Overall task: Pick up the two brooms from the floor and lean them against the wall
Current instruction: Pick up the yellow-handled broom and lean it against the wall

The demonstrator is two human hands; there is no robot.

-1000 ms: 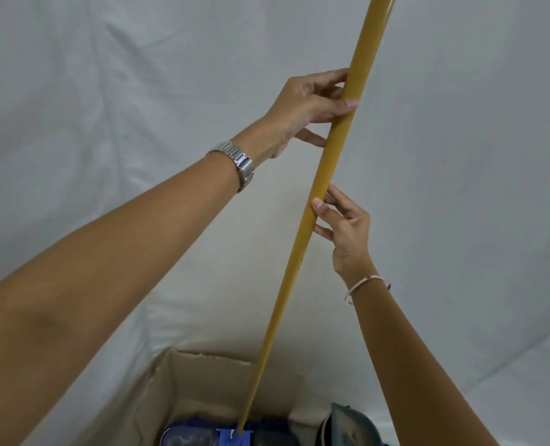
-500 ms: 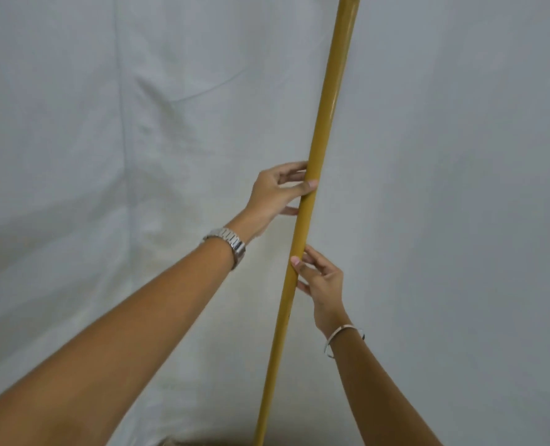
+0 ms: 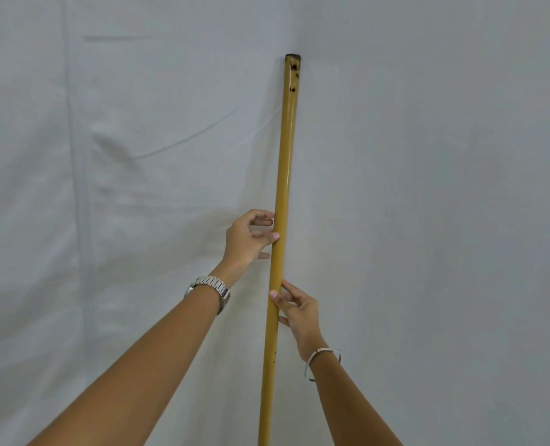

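A yellow broom handle stands almost upright against the white cloth-covered wall, its rusty top end showing near the upper middle. My left hand rests on the handle's left side at mid height, thumb and fingertips touching it loosely. Just below, my right hand touches the handle from the right, thumb across its front. The broom head is below the frame's edge. No second broom is in view.
The wrinkled white cloth fills the whole background, with a vertical fold at the left. A metal watch is on my left wrist and a thin bangle on my right.
The view has tilted upward, so the cardboard box and blue broom head have left the frame. The handle has gone from slanted to almost upright against the wall, both hands still on it.
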